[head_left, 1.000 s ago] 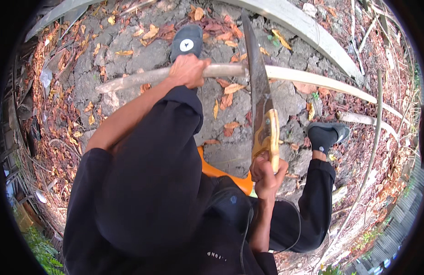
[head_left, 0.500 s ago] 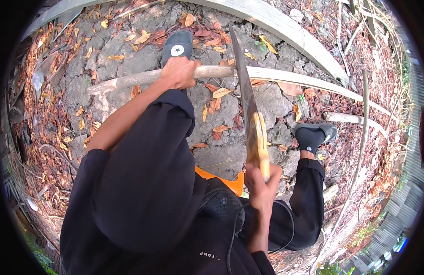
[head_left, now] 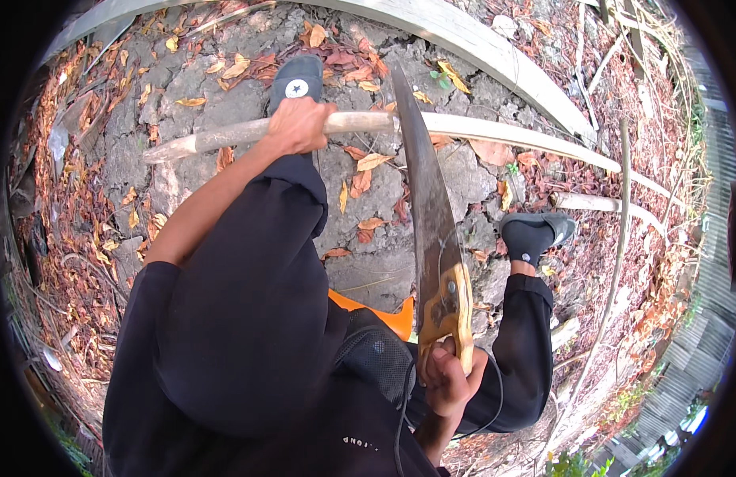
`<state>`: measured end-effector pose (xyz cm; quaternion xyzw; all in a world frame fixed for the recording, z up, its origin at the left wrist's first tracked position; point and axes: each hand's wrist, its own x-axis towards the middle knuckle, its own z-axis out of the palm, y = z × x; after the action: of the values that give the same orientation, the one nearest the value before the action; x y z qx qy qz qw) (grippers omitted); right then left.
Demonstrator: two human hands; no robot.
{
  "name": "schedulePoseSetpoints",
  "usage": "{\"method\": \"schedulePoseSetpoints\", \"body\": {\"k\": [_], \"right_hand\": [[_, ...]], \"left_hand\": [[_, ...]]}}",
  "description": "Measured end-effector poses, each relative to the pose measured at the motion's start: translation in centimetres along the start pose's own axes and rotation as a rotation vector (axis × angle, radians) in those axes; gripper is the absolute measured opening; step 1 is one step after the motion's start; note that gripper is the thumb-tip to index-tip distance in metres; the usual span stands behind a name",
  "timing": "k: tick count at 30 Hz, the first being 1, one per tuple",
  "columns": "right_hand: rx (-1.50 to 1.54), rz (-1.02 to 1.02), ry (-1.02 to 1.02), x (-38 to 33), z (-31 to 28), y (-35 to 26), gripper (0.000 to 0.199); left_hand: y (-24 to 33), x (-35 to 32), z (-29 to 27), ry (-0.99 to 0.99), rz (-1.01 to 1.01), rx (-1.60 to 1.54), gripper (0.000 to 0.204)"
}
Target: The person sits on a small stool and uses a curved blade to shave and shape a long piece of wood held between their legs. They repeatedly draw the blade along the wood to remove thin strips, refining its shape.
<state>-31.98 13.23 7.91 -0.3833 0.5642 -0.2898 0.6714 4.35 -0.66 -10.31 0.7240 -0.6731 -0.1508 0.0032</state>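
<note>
A person steadies a wooden pole (head_left: 495,129) with one hand and holds a handsaw (head_left: 431,199) across it with the other

Seen from above, the pole lies crosswise over cracked grey ground (head_left: 376,274), nearer its far edge, where a pale beam (head_left: 479,46) runs; the left hand (head_left: 299,126) is clenched around the pole, fingers curled together, just in front of a dark shoe (head_left: 298,79) with a white round badge; to the right of that hand the saw's blade crosses the pole, its tip reaching past it, though how deep the teeth sit cannot be told; the right hand (head_left: 450,380), near the body, grips the wooden handle (head_left: 461,310), fingers closed through and around it; dry leaves (head_left: 374,162) lie scattered about, and an orange object (head_left: 388,318) shows partly between the black-trousered legs
</note>
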Motion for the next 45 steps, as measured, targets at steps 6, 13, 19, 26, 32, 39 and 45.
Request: {"method": "schedulePoseSetpoints", "body": {"k": [6,13,19,26,32,39,45], "right_hand": [[-0.149,0.024,-0.024,3.0,0.3,0.9,0.026],[-0.241,0.061,0.126,4.3,2.6,1.8,0.028],[-0.088,0.052,0.034,3.3,2.6,-0.1,0.031],[0.122,-0.018,-0.052,0.6,-1.1,1.0,0.016],[-0.084,0.020,-0.019,0.6,-0.1,1.3,0.023],[-0.364,0.012,0.052,6.7,2.0,0.9,0.034],[-0.102,-0.261,-0.171,2.6,-1.5,1.0,0.024]], "left_hand": [[0.0,-0.9,0.6,-0.033,-0.075,0.014,0.037],[0.4,-1.6,1.6,-0.036,-0.055,-0.016,0.036],[0.9,-0.8,0.5,0.021,-0.048,-0.019,0.033],[0.3,-0.5,0.5,0.005,-0.045,-0.008,0.032],[-1.3,-1.1,1.3,-0.001,-0.036,-0.014,0.037],[0.7,0.1,1.5,0.011,-0.022,0.013,0.034],[0.4,-1.4,0.9,0.084,-0.145,-0.023,0.033]]}}
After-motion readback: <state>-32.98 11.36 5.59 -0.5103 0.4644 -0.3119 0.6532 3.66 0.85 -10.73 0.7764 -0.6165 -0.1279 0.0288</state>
